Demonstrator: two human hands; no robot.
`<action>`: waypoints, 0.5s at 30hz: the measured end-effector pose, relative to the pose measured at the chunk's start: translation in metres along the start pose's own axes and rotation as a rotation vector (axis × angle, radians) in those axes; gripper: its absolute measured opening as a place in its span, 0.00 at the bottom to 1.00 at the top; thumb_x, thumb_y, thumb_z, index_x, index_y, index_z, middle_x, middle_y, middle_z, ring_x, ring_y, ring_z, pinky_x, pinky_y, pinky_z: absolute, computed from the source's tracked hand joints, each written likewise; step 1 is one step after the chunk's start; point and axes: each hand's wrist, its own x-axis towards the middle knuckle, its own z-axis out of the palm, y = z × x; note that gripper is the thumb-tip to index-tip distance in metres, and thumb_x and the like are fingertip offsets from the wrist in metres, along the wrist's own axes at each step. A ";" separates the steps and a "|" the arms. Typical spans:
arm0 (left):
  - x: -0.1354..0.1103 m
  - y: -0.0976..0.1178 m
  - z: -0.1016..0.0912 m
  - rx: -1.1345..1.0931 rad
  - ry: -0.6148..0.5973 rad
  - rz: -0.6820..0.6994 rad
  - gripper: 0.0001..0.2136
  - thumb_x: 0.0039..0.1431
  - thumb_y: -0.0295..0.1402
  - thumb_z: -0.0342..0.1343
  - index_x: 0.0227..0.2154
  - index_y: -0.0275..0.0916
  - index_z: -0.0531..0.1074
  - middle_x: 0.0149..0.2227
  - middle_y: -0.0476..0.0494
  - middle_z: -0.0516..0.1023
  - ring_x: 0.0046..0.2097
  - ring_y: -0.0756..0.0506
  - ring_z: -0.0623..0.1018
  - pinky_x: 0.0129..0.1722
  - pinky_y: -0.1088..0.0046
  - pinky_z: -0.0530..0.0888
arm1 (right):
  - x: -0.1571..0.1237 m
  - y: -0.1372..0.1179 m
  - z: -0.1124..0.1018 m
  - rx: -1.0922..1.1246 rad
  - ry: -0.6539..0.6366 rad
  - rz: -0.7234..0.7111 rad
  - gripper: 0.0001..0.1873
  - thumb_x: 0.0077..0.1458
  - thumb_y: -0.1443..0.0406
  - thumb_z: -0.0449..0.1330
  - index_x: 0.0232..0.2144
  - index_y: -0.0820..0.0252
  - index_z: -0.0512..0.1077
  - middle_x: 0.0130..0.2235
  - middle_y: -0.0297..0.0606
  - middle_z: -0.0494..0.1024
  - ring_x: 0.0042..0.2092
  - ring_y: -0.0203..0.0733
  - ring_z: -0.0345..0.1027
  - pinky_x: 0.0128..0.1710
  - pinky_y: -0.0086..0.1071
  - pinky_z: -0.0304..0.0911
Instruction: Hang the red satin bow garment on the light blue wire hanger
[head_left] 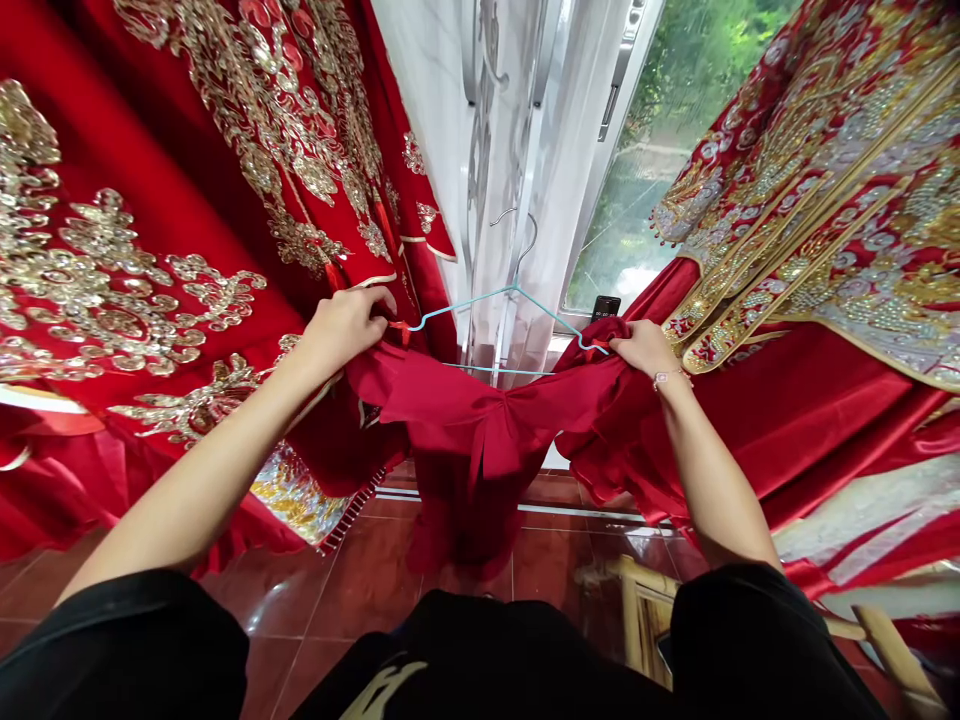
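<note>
A dark red dress (pixel 480 415) with a bow at its neckline hangs in front of me, spread between my two hands. My left hand (pixel 349 325) pinches its left shoulder beside the end of a light blue wire hanger (pixel 469 299). At the other shoulder, my right hand (pixel 646 350) grips the fabric by the hanger's right end. Small red bits of cloth or ribbon show at both hanger ends. The hanger's metal hook (pixel 531 240) points up and hangs on nothing that I can see. The dress's skirt drops toward the floor.
Red gowns with gold sequins (pixel 217 130) crowd the left; a beaded red garment (pixel 795 190) hangs at the right. White curtains (pixel 427 100) and a window (pixel 690 150) lie ahead. A phone (pixel 606 307) stands behind the dress. A bamboo chair (pixel 634 620) is at lower right on red tiles (pixel 360 620).
</note>
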 end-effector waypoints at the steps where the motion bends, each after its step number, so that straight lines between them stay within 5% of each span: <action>1: 0.002 -0.003 0.000 -0.026 0.009 0.018 0.19 0.58 0.25 0.48 0.50 0.38 0.75 0.53 0.38 0.80 0.56 0.34 0.78 0.53 0.58 0.76 | 0.000 0.005 0.000 0.059 0.001 0.019 0.11 0.49 0.67 0.57 0.29 0.65 0.79 0.28 0.41 0.78 0.34 0.45 0.72 0.36 0.33 0.61; 7: 0.001 -0.012 0.007 0.035 0.015 0.295 0.17 0.60 0.29 0.45 0.45 0.37 0.77 0.56 0.36 0.75 0.53 0.36 0.79 0.47 0.62 0.78 | -0.006 0.012 0.011 0.138 0.028 0.025 0.11 0.46 0.65 0.56 0.27 0.63 0.78 0.27 0.40 0.77 0.31 0.42 0.68 0.34 0.32 0.59; 15: 0.030 -0.026 0.002 -0.158 -0.070 0.239 0.16 0.53 0.25 0.46 0.34 0.35 0.81 0.38 0.43 0.84 0.42 0.42 0.82 0.50 0.65 0.75 | -0.003 0.015 0.019 0.053 0.052 0.039 0.17 0.50 0.63 0.55 0.37 0.61 0.81 0.33 0.46 0.81 0.38 0.51 0.75 0.39 0.37 0.62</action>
